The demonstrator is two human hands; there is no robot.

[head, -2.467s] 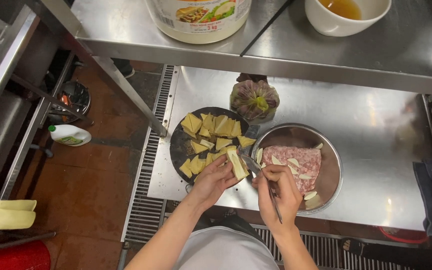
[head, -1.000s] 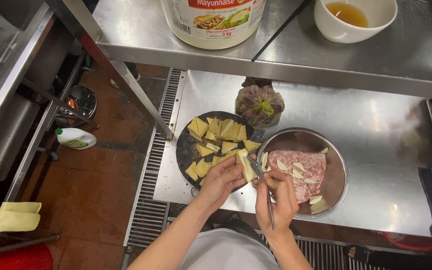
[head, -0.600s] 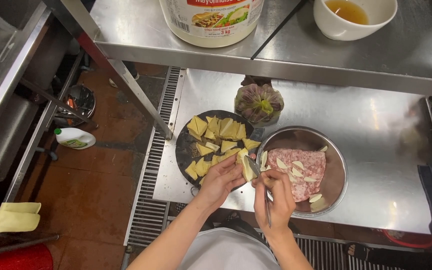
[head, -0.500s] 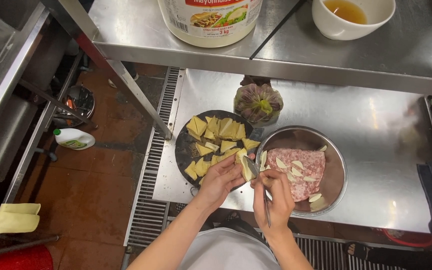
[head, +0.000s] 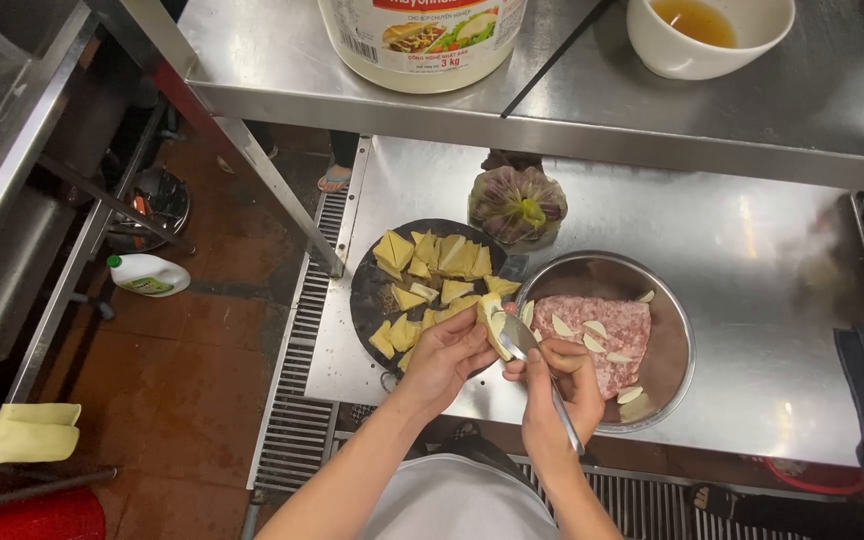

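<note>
Left hand pinches a thin, soft, tearable yellow wrapper, best held by its edges, above the dark plate of folded pieces, while the right hand grips a metal spoon at it, beside the steel bowl of minced meat on the tabletop.

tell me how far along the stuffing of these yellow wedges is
Done: many yellow wedges lie piled on the dark plate. In hand: the left hand holds one wedge while the right hand works a spoon against it. Left: most of the minced meat sits in the metal bowl.
</note>
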